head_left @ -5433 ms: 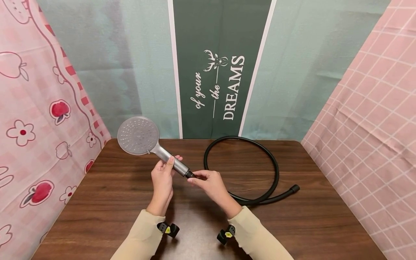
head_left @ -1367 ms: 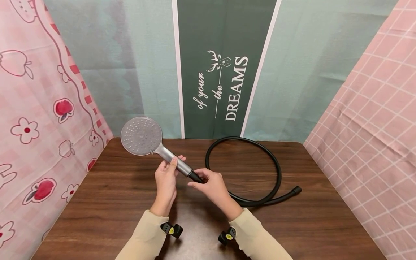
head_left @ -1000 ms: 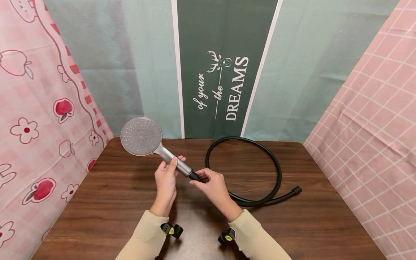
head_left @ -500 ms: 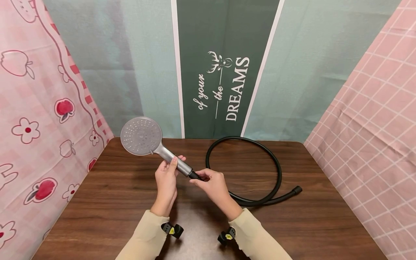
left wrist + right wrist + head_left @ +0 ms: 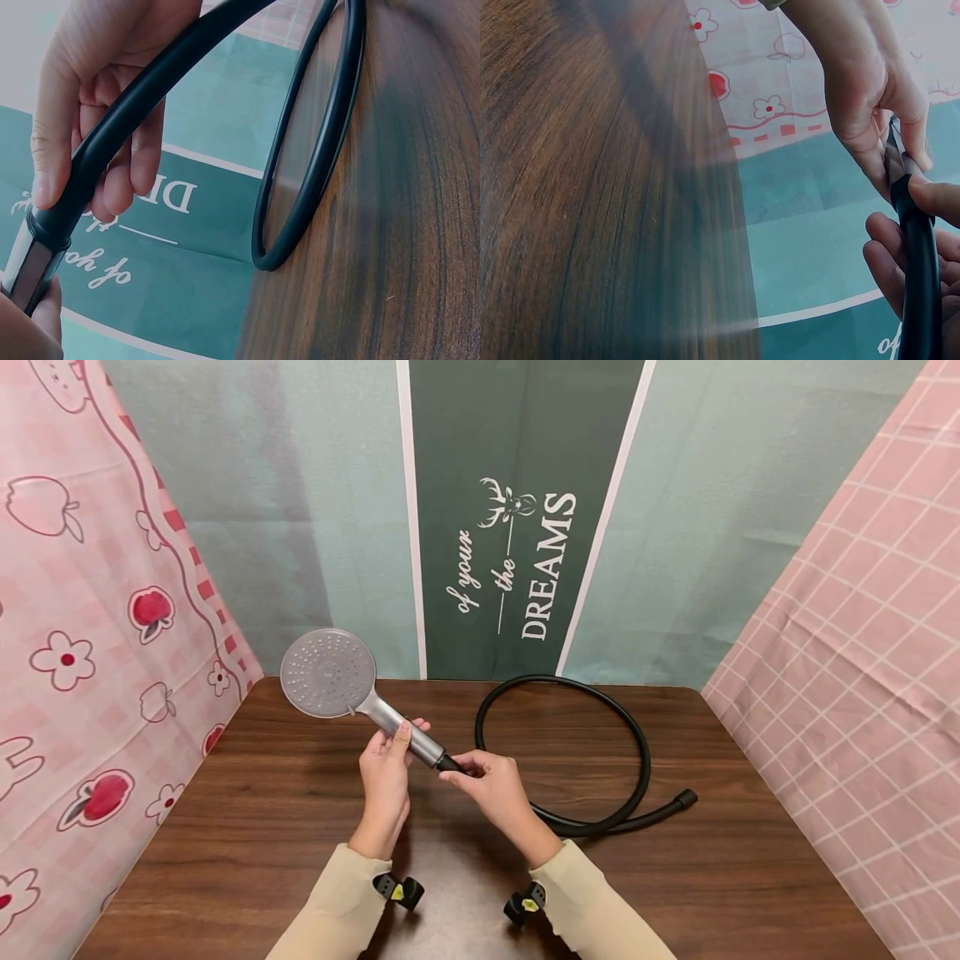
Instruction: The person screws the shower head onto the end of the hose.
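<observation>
My left hand (image 5: 385,777) grips the grey handle of a round shower head (image 5: 328,673), its thumb lying along the front. The shower head is held above the table, nozzle face toward me. At the handle's lower end, my right hand (image 5: 491,785) pinches the black end fitting (image 5: 450,764) of a shower hose (image 5: 642,752). In the left wrist view, thumb and fingers lie around the hose (image 5: 135,105) right beside the handle end. Fitting and handle meet in line in the right wrist view, where the hose (image 5: 922,292) partly covers the right fingers. Any thread is hidden.
The rest of the hose lies in a loop on the brown wooden table (image 5: 300,893), its free end (image 5: 684,798) pointing right. A green printed cloth (image 5: 480,435) hangs behind, with pink cloths at both sides. Each wrist wears a small black camera.
The right fingers and thumb, spread wider around the fitting about a second ago, have closed on it nearer the handle. The left hand keeps its hold; the shower head stays nearly still.
</observation>
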{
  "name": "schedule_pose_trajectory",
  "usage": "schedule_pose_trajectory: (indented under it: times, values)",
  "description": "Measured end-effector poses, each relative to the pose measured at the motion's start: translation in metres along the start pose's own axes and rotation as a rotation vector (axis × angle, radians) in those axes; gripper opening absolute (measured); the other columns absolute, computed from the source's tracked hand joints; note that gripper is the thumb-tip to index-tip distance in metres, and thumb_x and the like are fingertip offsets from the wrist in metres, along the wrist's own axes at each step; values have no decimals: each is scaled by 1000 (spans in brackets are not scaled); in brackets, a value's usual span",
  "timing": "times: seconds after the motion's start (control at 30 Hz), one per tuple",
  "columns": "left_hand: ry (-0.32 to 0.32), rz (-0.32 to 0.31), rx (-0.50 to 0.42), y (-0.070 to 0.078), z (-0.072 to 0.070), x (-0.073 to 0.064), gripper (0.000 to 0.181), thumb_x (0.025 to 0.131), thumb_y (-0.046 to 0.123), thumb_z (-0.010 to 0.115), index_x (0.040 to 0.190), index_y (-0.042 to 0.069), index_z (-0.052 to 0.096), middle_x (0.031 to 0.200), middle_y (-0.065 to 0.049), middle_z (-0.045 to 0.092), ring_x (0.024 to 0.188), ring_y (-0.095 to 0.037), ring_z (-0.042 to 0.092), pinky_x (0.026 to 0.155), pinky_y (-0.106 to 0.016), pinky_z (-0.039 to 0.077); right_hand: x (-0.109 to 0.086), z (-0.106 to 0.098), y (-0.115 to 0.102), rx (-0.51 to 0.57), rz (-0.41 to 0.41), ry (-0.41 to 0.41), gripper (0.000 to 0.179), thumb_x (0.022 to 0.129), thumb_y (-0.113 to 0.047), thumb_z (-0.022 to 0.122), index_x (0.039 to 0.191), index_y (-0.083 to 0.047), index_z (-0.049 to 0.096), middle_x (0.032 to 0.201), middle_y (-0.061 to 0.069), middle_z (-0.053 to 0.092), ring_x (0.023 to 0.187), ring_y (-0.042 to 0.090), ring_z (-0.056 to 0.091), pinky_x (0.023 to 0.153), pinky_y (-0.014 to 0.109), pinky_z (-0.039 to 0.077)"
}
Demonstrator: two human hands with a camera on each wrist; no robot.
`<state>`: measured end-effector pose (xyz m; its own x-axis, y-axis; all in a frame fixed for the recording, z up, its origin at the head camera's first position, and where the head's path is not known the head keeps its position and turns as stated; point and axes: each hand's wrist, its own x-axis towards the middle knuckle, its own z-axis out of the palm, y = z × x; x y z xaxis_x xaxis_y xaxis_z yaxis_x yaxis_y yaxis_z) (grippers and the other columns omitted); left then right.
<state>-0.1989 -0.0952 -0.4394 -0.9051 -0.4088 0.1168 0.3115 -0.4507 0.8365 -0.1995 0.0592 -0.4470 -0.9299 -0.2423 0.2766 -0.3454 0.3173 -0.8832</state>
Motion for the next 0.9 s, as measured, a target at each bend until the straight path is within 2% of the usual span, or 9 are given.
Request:
schedule_pose_trajectory:
  times: [0.4, 0.67, 0.9]
  values:
    - [-13, -2, -2, -1, -1, 0, 26, 101, 12, 58, 115, -9, 57, 88, -1, 75, 87, -11, 74, 83, -23, 57, -2, 0, 1, -21, -8, -6, 21, 83, -22, 81, 98, -7, 77, 86, 8, 76, 69, 9, 64, 59, 19, 52]
    - [-3, -7, 5, 1, -2, 2, 27, 101, 13, 58, 115, -10, 58, 88, -2, 75, 88, -12, 74, 85, -23, 57, -4, 2, 2, -68, -53, 2, 32, 79, -23, 85, 106, -8, 74, 95, 7, 77, 81, 14, 70, 71, 20, 56]
    - [-6, -20, 25, 1, -1, 2, 29, 101, 13, 57, 117, -10, 57, 88, -1, 75, 88, -11, 74, 84, -23, 57, -4, 3, 3, -91, -77, 35, 25, 79, -19, 84, 99, -8, 73, 90, 6, 77, 76, 11, 68, 68, 20, 56]
